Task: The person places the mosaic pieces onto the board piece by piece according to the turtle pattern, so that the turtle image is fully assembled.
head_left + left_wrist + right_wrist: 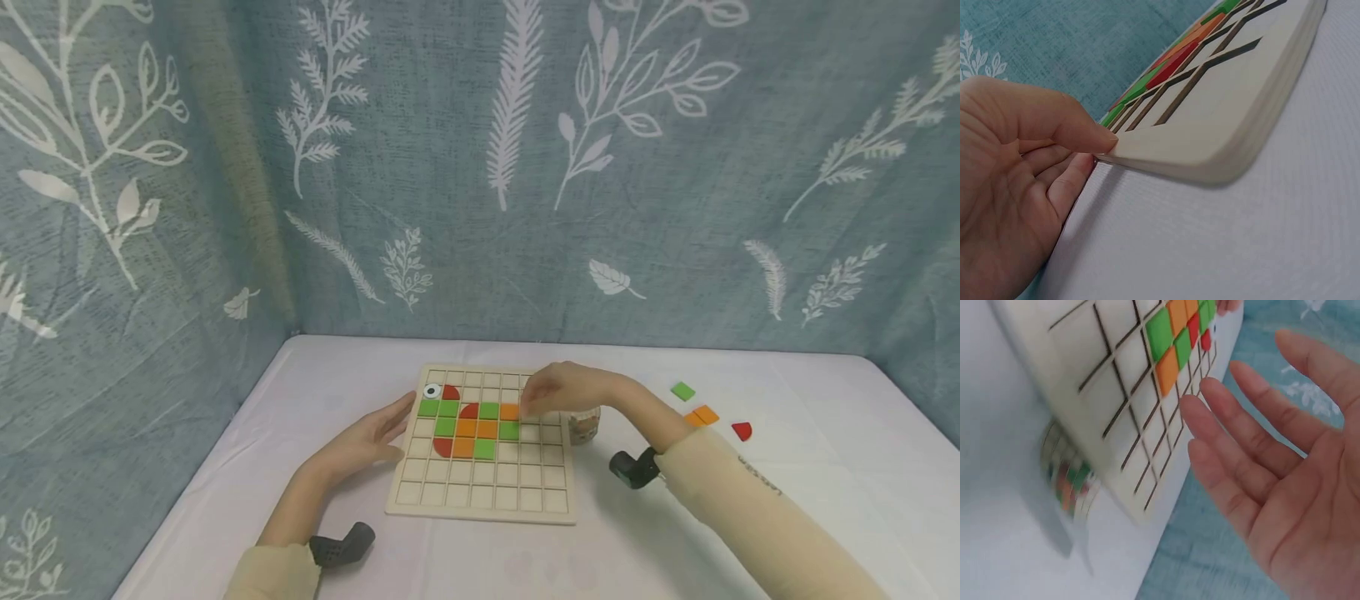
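Observation:
A wooden grid board (pixel 483 500) lies on the table, bearing green, orange and red tiles and one round eye tile (pixel 432 391). My left hand (pixel 363 442) rests at the board's left edge, its thumb touching the rim and its fingers fairly straight in the left wrist view. Over the right part of the board hovers my right hand (pixel 566 388). In the right wrist view the right hand (pixel 1285 469) has its fingers spread and holds nothing. Its fingertips are close to an orange tile (pixel 1167 370), the rightmost in its row.
Beside the board's right edge is a small rounded object (pixel 584 426) with a tile picture on it, blurred. Farther right lie a loose green square (pixel 683 391), orange squares (pixel 705 415) and a red quarter-round tile (pixel 742 431). A patterned curtain (pixel 450 167) hangs behind the table.

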Available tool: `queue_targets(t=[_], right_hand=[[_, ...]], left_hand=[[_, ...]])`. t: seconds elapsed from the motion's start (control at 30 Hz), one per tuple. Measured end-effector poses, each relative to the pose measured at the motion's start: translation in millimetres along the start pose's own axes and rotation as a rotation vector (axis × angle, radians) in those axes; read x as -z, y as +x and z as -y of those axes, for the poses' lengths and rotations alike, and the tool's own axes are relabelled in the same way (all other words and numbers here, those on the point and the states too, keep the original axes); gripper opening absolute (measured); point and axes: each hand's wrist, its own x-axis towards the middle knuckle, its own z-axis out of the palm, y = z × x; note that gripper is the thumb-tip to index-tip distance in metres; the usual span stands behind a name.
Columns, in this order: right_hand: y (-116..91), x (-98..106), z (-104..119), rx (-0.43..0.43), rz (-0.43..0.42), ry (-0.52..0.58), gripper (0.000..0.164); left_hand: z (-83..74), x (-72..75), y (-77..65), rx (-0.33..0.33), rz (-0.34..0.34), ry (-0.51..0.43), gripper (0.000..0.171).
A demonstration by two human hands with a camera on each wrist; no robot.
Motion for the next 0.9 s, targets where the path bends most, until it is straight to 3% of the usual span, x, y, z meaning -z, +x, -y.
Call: queue_targets(t=[0.37, 0.67, 0.9], right_hand=[[-37.3, 11.9, -50.8, -0.056, -0.174, -0.029, 0.019], [-80.7, 18.3, -95.6, -0.263, -0.378, -0.090, 0.024], [-112.0, 23.9, -123.5, -0.370, -0.394, -0.103, 0.023]], left_hand=[[0.2, -0.4, -0.4, -0.005, 0.008, -0.020, 0.089], [0.3, -2.0, -1.0, 0.000, 0.007, -0.009, 0.088], [-0.3, -0.8, -0.9, -0.005, 0.020, -0.030, 0.090]])
